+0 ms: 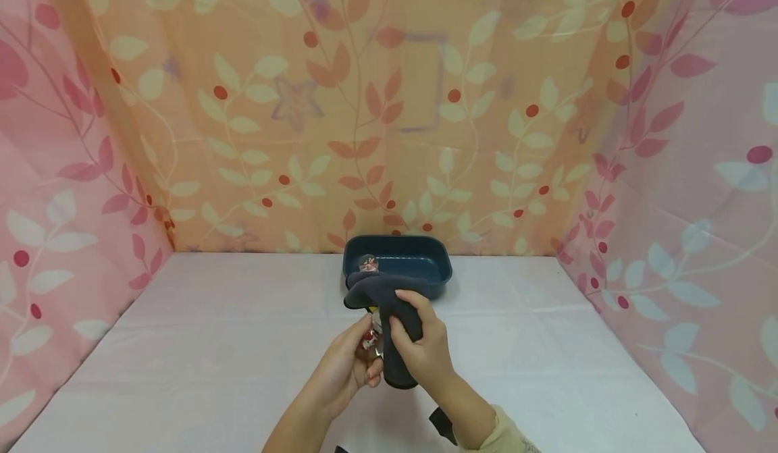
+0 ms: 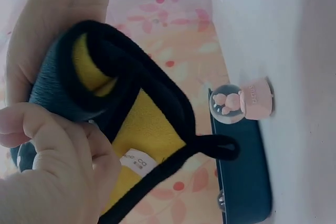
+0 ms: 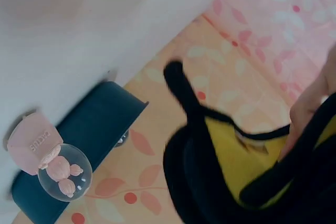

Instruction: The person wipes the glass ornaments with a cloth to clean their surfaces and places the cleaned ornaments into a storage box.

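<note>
My right hand (image 1: 428, 338) grips a dark navy towel (image 1: 398, 365), its thumb and fingers round the folded cloth. Yellow lining, black edging, a hanging loop and a white tag show in the left wrist view. Close beside it, my left hand (image 1: 346, 368) holds a small clear snow globe (image 1: 369, 339) with a red and white figure inside, partly covered by fingers and towel. Beyond the hands stands a pink-based snow globe (image 2: 257, 99) marked CACTUS, with pink cactus shapes in its dome; in the head view the towel hides its base.
A dark blue rectangular bin (image 1: 434, 245) stands at the back of the white table (image 1: 243, 352), right behind the pink globe. Another clear globe (image 3: 122, 139) shows at the bin's rim. Floral curtains (image 1: 389, 102) close off the back and both sides.
</note>
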{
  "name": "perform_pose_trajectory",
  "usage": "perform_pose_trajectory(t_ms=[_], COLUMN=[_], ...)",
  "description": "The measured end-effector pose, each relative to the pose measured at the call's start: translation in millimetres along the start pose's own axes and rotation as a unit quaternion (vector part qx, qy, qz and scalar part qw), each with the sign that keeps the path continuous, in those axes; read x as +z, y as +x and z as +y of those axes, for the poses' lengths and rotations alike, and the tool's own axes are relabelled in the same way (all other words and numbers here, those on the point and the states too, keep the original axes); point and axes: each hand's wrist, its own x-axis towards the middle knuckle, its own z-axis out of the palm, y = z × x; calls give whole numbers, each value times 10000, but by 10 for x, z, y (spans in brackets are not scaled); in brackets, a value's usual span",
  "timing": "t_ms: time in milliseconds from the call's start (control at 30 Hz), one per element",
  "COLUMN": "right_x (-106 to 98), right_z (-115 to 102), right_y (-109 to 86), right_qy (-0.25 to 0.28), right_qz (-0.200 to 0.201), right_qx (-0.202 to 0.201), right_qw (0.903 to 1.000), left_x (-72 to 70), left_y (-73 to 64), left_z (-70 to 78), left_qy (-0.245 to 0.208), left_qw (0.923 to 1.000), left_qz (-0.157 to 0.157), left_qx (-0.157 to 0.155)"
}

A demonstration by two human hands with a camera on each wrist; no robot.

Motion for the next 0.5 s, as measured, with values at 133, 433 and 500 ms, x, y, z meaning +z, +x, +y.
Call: perform_pose_trajectory(t_ms=[133,433,500], right_x=[-54,-138,-131], right_z=[-35,-11,9], right_y=[39,114,104], right_qy=[539,1919,2026], right_qz=[-62,12,67], right_qx=[1248,3435,3639], right_qw=[9907,9193,9091], left_x=[3,19,24], left_y=[-2,18,16], left_z=[15,16,18], left_qy=[-12,-97,-40], left_qw=[9999,9995,9995], left_qz=[-103,-4,66], left_qx=[-47,-290,-312])
